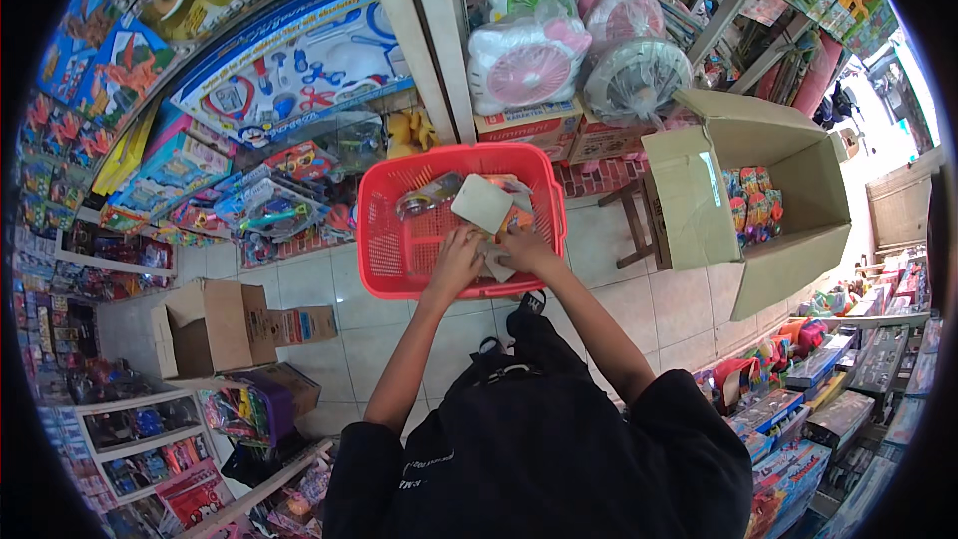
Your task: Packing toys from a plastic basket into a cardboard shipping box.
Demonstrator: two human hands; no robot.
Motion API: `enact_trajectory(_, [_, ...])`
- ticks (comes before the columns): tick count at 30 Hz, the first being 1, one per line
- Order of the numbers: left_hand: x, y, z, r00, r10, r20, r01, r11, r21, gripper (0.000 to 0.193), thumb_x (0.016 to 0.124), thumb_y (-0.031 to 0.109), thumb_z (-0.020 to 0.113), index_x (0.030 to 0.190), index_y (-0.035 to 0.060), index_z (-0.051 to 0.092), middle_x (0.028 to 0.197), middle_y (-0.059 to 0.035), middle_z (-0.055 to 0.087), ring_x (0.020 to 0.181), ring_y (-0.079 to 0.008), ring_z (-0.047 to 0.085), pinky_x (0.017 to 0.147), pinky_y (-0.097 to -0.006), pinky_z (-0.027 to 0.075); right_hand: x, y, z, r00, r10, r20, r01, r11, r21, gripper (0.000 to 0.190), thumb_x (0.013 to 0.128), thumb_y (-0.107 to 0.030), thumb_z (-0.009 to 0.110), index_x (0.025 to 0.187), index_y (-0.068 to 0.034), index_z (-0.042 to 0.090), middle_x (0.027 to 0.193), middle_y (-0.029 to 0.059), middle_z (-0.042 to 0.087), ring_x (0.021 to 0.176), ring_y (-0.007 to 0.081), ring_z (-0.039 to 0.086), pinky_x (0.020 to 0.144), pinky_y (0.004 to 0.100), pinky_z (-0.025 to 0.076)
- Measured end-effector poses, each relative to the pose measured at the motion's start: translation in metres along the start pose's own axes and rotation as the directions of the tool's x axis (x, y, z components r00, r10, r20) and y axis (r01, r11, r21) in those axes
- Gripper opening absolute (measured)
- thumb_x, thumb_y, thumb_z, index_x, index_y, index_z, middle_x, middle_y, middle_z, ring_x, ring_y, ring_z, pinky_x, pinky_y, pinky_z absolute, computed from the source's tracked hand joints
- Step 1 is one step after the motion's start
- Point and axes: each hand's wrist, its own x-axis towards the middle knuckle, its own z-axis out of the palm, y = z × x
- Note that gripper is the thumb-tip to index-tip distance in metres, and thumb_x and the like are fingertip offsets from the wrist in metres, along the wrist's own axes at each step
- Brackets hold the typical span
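Note:
A red plastic basket (pixel 368 239) with perforated walls stands in front of me. Both my hands reach into its near right part. My left hand (pixel 458 260) has its fingertips bent down at a beige card piece (pixel 495 266); its grip there is partly hidden. On the other side of that piece, my right hand (pixel 526 250) pinches it between thumb and fingers. Just beyond my fingers lies a pale rounded card (pixel 482 203), partly over an orange printed packet (pixel 518 217). Toward the basket's far left is a clear plastic package (pixel 430 195).
A large open cardboard box (pixel 801 136) with several colourful packets rests on a wooden stool (pixel 632 224) at right. Wrapped fans (pixel 528 69) stand on boxes beyond the basket. Toy shelves (pixel 292 75) line the left; another open carton (pixel 217 326) sits on the tiled floor (pixel 382 337).

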Motion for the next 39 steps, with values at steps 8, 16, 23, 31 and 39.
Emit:
enact_trajectory(8, [0.042,-0.036,0.035,0.979,0.016,0.202,-0.098,0.911,0.401,0.063,0.060,0.020,0.075,0.117,0.0150,0.050,0.140,-0.0128,0.024,0.132,-0.0355,0.015,0.101,-0.0577,0.020,0.036,0.017,0.049,0.957,0.247,0.154,-0.103,0.780,-0.617,0.032,0.085,-0.021,0.045,0.110,-0.007,0.058,0.116,0.0197,0.052,0.108,0.0398,0.046,0.087,0.0574,0.032])
enact_trajectory(16, [0.049,-0.045,0.033,0.954,0.085,0.288,-0.184,0.922,0.339,0.072,0.057,0.022,0.077,0.121,0.0168,0.045,0.141,-0.0180,0.019,0.133,-0.0379,0.013,0.100,-0.0615,0.019,0.041,0.024,0.062,0.949,0.292,0.121,-0.150,0.752,-0.641,0.029,0.082,-0.019,0.048,0.107,-0.010,0.058,0.110,0.0193,0.055,0.099,0.0402,0.054,0.080,0.0568,0.038])
enact_trajectory(23, [0.040,-0.063,0.015,0.954,0.221,0.202,-0.267,0.935,0.235,0.048,0.071,0.030,0.067,0.115,0.0169,0.054,0.140,-0.0180,0.024,0.132,-0.0375,0.015,0.101,-0.0597,0.018,0.028,-0.011,-0.005,0.959,0.253,0.126,-0.226,0.954,-0.194,0.024,0.079,-0.015,0.051,0.102,-0.007,0.053,0.099,0.0148,0.060,0.093,0.0297,0.059,0.081,0.0507,0.043])
enact_trajectory(31, [0.032,-0.065,-0.018,0.939,0.330,0.098,-0.325,0.944,-0.061,0.030,0.081,0.026,0.057,0.107,0.0110,0.059,0.126,-0.0156,0.044,0.124,-0.0301,0.033,0.096,-0.0487,0.027,0.019,-0.037,-0.033,0.985,0.124,-0.124,-0.116,0.991,0.068,0.021,0.080,-0.019,0.057,0.096,-0.007,0.050,0.093,0.0128,0.060,0.097,0.0292,0.056,0.080,0.0470,0.039])
enact_trajectory(39, [0.032,-0.039,-0.065,0.999,0.049,-0.012,-0.046,0.792,-0.608,0.028,0.092,0.021,0.047,0.102,-0.0052,0.053,0.082,-0.0101,0.060,0.074,-0.0114,0.055,0.064,-0.0243,0.042,0.010,-0.071,-0.045,0.720,0.161,-0.675,-0.106,0.987,0.121,0.046,0.078,-0.018,0.062,0.119,-0.007,0.044,0.119,0.0139,0.047,0.109,0.0320,0.049,0.092,0.0441,0.034])
